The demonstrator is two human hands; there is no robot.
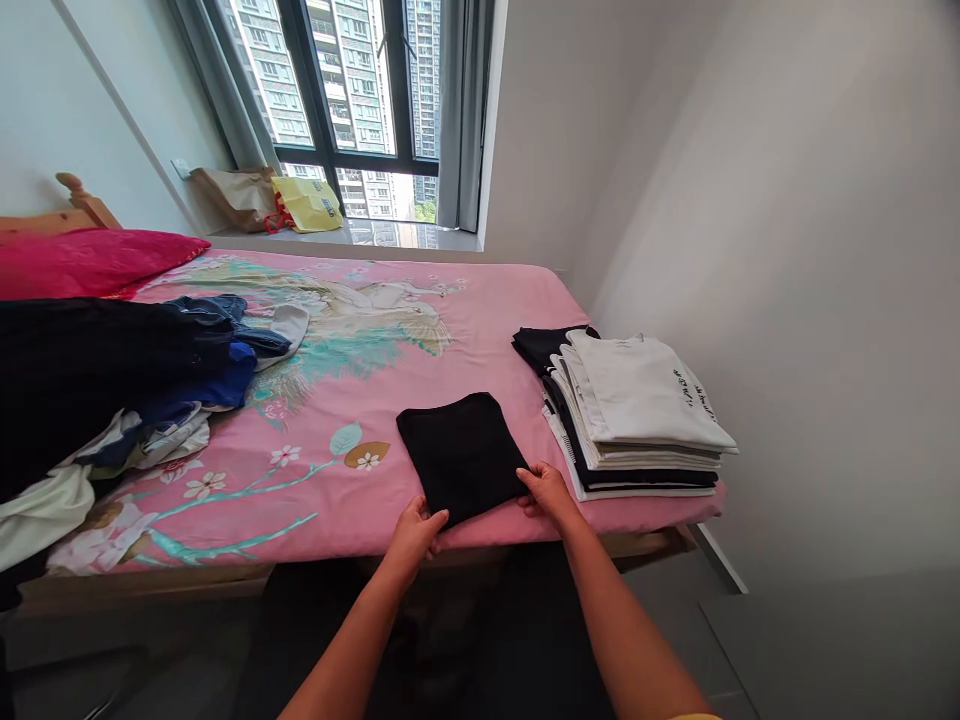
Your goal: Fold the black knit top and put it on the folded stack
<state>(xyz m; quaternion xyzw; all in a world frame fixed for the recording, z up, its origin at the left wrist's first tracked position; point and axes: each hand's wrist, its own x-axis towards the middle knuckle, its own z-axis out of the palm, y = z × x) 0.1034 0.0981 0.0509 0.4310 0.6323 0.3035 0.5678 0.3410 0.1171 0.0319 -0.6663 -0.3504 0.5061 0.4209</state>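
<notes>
A black folded garment (466, 455) lies near the front edge of the bed, folded into a rough square; its exact kind does not show. My left hand (415, 530) pinches its near left corner, thumb on top. At the near right corner, my right hand (546, 492) grips the cloth between thumb and fingers. Just right of that hand stands a stack of folded clothes (637, 390), white and black in layers, with a white printed shirt on top. Behind the stack, a dark folded garment (547, 345) partly shows.
A loose heap of clothes (112, 370), dark, blue and white, covers the bed's left side. Beyond it rests a red pillow (90, 258). The pink flowered bedsheet (360, 390) ends at a wooden bed frame. A brown paper bag (236, 198) and a yellow bag (307, 205) sit on the windowsill.
</notes>
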